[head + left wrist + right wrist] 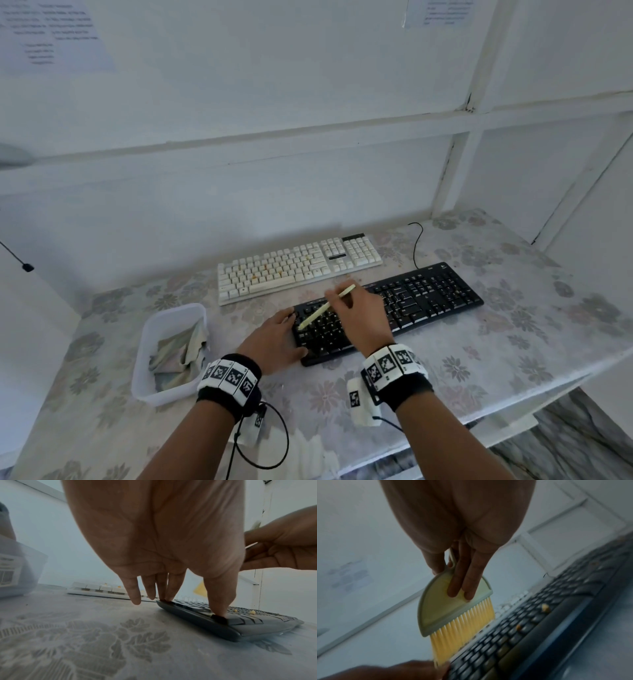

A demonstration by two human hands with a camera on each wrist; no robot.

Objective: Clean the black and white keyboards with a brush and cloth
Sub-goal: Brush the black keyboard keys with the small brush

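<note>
Brushing of the black keyboard [387, 308] on the worktop [513, 329] is in hand. Your left hand [274, 342] steadies its left end, straight fingers [218, 601] pressing the edge. Your right hand [363, 315] grips the brush [453, 608], bristles angled down at the left keys; next, sweep rightward toward the remaining crumbs [545, 607]

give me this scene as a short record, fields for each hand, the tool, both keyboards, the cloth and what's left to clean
left hand: fingertips press the black keyboard's left end
right hand: grips the brush
brush: yellow bristles at the black keyboard's left end
black keyboard: crumbs still on its keys
white keyboard: behind the black one, untouched, orange specks
cloth: crumpled in the plastic tub
left to clean: both keyboards
</note>
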